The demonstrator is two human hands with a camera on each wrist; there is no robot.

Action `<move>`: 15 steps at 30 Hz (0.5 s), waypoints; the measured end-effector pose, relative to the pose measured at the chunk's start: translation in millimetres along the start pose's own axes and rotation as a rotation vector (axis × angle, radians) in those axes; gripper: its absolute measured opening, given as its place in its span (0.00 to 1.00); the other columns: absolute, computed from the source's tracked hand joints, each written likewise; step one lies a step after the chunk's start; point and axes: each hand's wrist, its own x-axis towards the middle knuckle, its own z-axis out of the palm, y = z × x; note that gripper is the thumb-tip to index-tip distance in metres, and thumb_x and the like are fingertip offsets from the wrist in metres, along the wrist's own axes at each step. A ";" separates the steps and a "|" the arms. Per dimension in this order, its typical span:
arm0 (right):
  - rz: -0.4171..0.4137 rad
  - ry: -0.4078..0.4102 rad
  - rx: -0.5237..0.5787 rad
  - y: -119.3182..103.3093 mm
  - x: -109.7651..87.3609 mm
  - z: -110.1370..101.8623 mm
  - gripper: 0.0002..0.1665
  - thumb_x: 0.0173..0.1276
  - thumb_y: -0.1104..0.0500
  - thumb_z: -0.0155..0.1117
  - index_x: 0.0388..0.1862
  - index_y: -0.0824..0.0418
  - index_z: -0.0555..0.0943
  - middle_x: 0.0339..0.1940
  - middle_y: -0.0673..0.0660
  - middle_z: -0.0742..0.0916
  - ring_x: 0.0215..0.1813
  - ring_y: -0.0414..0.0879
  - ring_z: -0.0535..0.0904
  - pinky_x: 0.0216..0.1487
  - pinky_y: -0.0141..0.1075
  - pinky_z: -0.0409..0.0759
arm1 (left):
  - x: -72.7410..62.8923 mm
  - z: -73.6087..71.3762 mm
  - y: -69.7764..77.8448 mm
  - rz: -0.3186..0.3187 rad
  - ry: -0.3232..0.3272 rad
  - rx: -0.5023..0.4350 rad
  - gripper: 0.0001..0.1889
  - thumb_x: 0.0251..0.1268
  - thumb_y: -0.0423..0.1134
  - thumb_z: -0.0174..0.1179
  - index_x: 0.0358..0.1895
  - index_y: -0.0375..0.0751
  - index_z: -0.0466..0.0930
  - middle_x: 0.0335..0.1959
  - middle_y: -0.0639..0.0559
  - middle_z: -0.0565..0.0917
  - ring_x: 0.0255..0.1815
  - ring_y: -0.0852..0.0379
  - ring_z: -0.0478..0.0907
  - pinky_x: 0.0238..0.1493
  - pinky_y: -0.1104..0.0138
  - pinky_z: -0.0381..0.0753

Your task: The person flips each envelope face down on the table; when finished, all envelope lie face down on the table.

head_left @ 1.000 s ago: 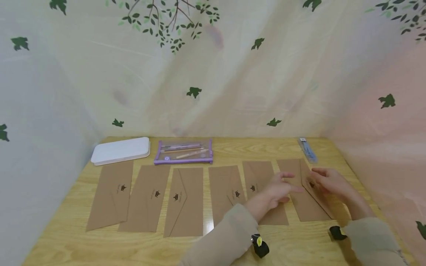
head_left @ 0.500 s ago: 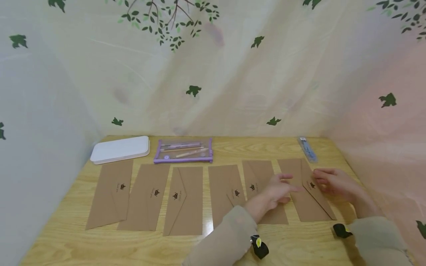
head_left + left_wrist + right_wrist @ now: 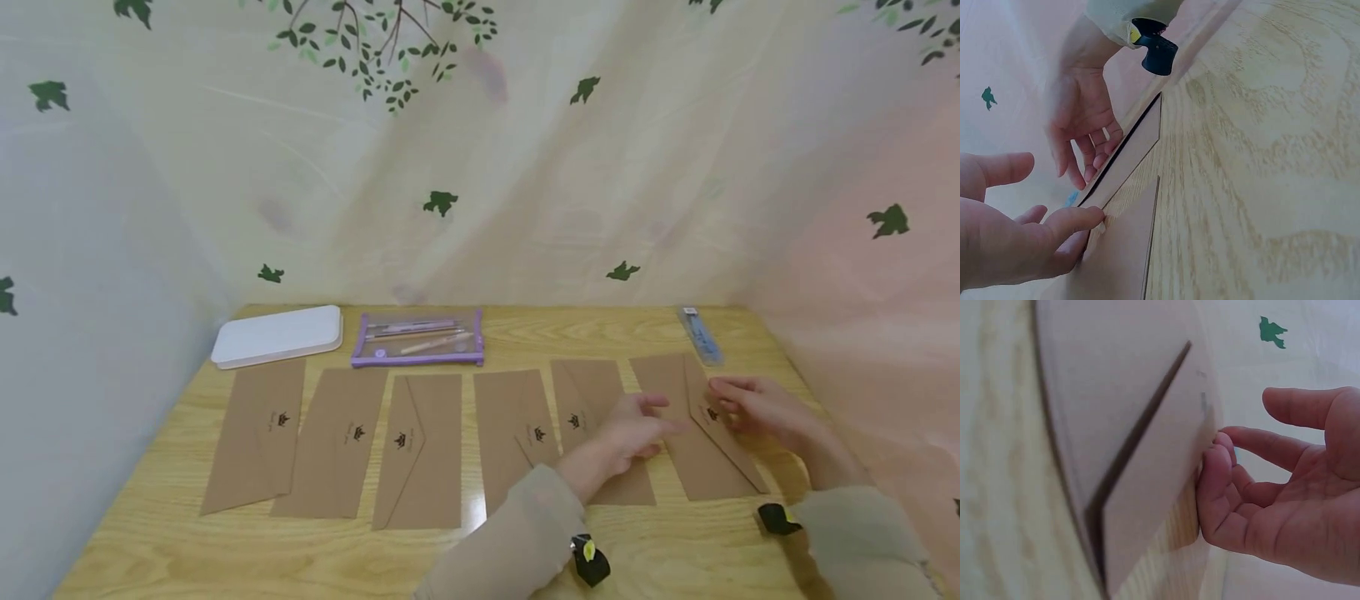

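The rightmost brown paper envelope [image 3: 688, 433] lies on the table between my hands, its pointed flap [image 3: 1147, 469] standing slightly raised along a dark gap. A small black crown print shows on this flap in the head view. My left hand [image 3: 628, 433] hovers at the envelope's left side, fingers extended and fingertips over its edge. On the other side my right hand [image 3: 761, 408] touches the right edge with bent fingertips. Its thumb [image 3: 1304, 406] stands apart from the paper in the right wrist view. Part of another envelope [image 3: 585, 392] is hidden under my left forearm.
Several more brown envelopes [image 3: 416, 492] lie in a row to the left. Behind them are a white flat case [image 3: 277, 336], a clear pencil pouch [image 3: 418, 337] with purple trim, and a blue packaged item [image 3: 701, 336]. Printed fabric [image 3: 525, 208] encloses the wooden table [image 3: 262, 558].
My right hand and the envelope's flap side have shifted slightly right. The left hand has kept its pose beside the envelope, and the head view has moved a little.
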 end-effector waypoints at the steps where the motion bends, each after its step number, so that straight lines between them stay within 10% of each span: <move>1: -0.004 0.002 -0.008 -0.6 0.2 0.4 0.43 0.85 0.46 0.45 0.76 0.82 0.51 0.35 0.50 0.76 0.36 0.37 0.72 0.42 0.34 0.80 | -0.1 0.5 0.0 0.006 -0.001 0.006 0.18 0.59 0.25 0.70 0.54 0.37 0.82 0.48 0.47 0.78 0.40 0.52 0.77 0.51 0.47 0.82; 7: -0.040 0.013 -0.032 -0.6 0.6 3.3 0.43 0.84 0.47 0.46 0.76 0.81 0.50 0.21 0.47 0.68 0.21 0.39 0.61 0.28 0.34 0.70 | 0.1 0.8 -0.8 0.011 0.000 0.032 0.19 0.59 0.26 0.70 0.54 0.38 0.83 0.52 0.47 0.77 0.44 0.52 0.76 0.53 0.46 0.82; 15: -0.049 0.017 -0.061 -1.0 -1.8 1.7 0.42 0.85 0.47 0.44 0.77 0.80 0.51 0.29 0.51 0.71 0.26 0.41 0.65 0.28 0.34 0.71 | 2.4 -1.5 -3.1 0.005 0.003 0.026 0.18 0.60 0.25 0.70 0.54 0.39 0.82 0.54 0.45 0.77 0.52 0.48 0.78 0.54 0.45 0.82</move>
